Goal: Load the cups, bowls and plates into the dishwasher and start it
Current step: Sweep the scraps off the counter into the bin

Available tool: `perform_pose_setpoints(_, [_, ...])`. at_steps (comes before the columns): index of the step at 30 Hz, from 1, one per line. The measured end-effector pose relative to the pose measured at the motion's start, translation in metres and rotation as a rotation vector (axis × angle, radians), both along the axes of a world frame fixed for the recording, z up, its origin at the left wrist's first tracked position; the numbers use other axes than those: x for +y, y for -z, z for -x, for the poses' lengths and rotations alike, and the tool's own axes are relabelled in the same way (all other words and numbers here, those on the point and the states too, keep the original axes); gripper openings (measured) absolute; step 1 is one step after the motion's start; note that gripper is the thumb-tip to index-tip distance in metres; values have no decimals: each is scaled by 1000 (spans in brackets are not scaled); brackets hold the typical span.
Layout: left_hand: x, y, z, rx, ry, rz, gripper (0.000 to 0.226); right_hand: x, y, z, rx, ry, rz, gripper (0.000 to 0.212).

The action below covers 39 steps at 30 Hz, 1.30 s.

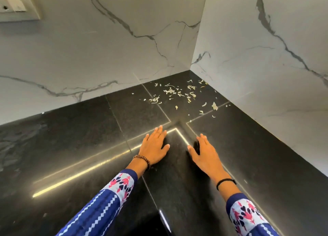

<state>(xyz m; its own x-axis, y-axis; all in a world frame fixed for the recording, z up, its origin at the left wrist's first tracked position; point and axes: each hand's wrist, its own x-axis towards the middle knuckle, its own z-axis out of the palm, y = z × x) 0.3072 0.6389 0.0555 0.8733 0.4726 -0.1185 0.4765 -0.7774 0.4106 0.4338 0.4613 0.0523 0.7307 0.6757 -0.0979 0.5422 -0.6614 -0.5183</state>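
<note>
- So this is a black stone counter (71, 147) that runs into a corner between two white marble walls (106, 49). No cups, bowls or plates anywhere in view, and no dishwasher either.
- Left hand (154, 147) is flat on the counter, palm down, fingers straight and spread a little, holding nothing. It's lying over the bright strip of reflected light, fingertips aimed at the back corner.
- Right hand (204, 152) is the same deal: flat, fingers straight, empty, pointing toward the back corner. It sits near the left one but they're not touching; there's a dark patch of bare stone between them.
- Beaded bracelet (142, 160) on the left wrist, thin black band (225, 182) on the right, blue patterned sleeves on both arms.
- Progress-wise, my guess is nothing has been loaded that I can confirm. With the dishes and the machine out of frame, I can't tell if it's the very start or partway through. As far as this view goes, all of it is left to do: find the dishes, rack them, shut the door, hit start.
- Which way the dishes point or how they lie: honestly can't say, none are visible.
- Other stuff: a scatter of pale peel-like scraps (177, 94) at the counter's back corner, well apart from the hands, and a switch plate (16, 5) on the wall at the top left.
</note>
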Motion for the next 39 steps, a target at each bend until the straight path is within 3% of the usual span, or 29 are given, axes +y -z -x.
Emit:
perform_pose_setpoints(7, [62,12,-55,-39,23,-18,67,31,5,-35,-21,47,130,77])
perform_pose_setpoints(15, [153,35,-93,-24,-257,-64,88,107,26,-57,-197,37,269,93])
perform_pose_setpoints(20, [189,42,-113,-30,-390,-71,107,152,35,-77,-203,-89,197,75])
perform_pose_setpoints(26, [189,44,-141,-4,-230,-120,98,138,28,-94,-153,80,35,73])
perform_pose_setpoints(30, [154,45,-156,-53,-126,-111,87,110,26,-109,-206,236,112,74])
perform_pose_setpoints(33, [128,43,-166,-54,-51,-87,83,97,20,-120,-132,323,197,76])
perform_pose_setpoints(39, [84,40,-175,-104,164,14,70,115,24,-115,-141,113,131,66])
